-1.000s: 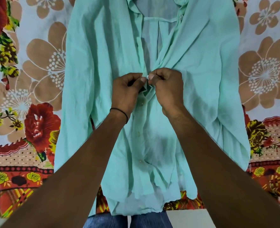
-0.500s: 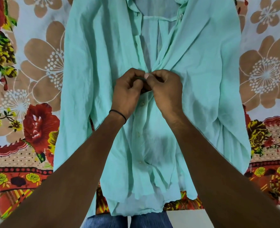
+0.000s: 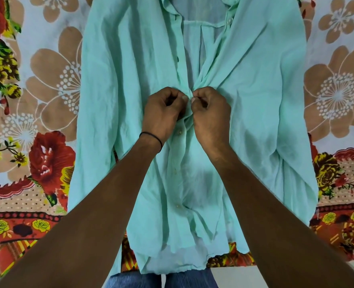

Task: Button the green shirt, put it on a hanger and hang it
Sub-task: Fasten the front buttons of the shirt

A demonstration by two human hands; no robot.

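Hands: our left hand (image 3: 163, 113) and right hand (image 3: 210, 115) both pinched the green shirt (image 3: 113, 100) placket.
Fabric: we judged it soft, light; best gripped beside buttonholes.

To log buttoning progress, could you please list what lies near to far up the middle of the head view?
Jeans → hem of the green shirt → fastened buttons → left hand and right hand, side by side → unfastened button.
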